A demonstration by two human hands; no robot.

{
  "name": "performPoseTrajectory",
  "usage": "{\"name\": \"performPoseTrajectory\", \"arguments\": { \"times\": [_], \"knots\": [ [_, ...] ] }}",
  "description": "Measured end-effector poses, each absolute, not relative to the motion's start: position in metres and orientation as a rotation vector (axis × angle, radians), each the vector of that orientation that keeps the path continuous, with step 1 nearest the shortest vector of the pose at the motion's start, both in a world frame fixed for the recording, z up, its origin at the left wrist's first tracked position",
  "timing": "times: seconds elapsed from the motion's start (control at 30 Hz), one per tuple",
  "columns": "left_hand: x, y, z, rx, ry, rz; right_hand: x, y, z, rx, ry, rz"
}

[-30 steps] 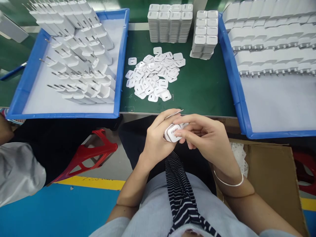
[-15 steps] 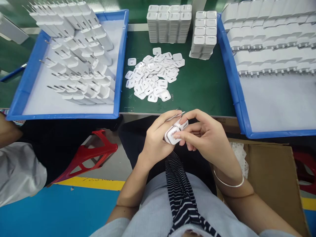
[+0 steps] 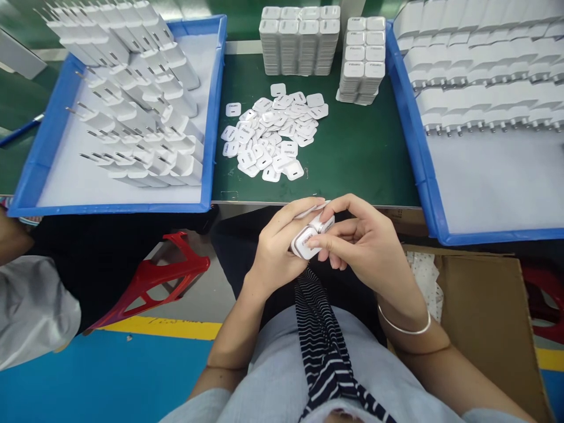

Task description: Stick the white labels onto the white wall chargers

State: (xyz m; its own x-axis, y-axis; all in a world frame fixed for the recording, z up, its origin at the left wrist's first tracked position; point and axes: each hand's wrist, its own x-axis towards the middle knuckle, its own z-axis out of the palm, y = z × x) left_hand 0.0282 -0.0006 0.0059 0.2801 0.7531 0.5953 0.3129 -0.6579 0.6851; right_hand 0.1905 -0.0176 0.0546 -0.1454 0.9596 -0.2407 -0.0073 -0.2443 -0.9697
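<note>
In front of my lap, my left hand is wrapped round a white plug charger, whose rounded-square end face with small grey print points up at me. Beside it a second white piece of like shape shows between my hands; most of it is hidden. Thin white cover plates stick out between the fingers of my left hand. My right hand is closed at the same spot, its thumb pressed on the near end face and its index finger bent over the second piece.
Loose white cover plates lie heaped on the green table, with stacked plates behind. A blue tray of pronged chargers stands left, another blue tray right. A red stool and a neighbour's sleeve are at left.
Both hands keep nearly the same grip, with only slight finger movement. The whole view has shifted slightly.
</note>
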Motion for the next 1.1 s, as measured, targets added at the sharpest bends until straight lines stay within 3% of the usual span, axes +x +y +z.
{"name": "performPoseTrajectory", "arguments": {
  "times": [0.4, 0.87, 1.1],
  "knots": [
    [0.031, -0.002, 0.001, 2.027, 0.975, 1.359, 0.188, -0.022, 0.051, -1.351, -1.226, 1.386],
    [0.031, -0.001, 0.01, 1.748, 0.9, 1.37, 0.201, -0.028, 0.055, -0.96, -1.063, 1.514],
    [0.029, -0.003, 0.016, 1.763, 0.927, 1.353, 0.202, -0.025, 0.053, -1.003, -1.015, 1.422]
  ]
}}
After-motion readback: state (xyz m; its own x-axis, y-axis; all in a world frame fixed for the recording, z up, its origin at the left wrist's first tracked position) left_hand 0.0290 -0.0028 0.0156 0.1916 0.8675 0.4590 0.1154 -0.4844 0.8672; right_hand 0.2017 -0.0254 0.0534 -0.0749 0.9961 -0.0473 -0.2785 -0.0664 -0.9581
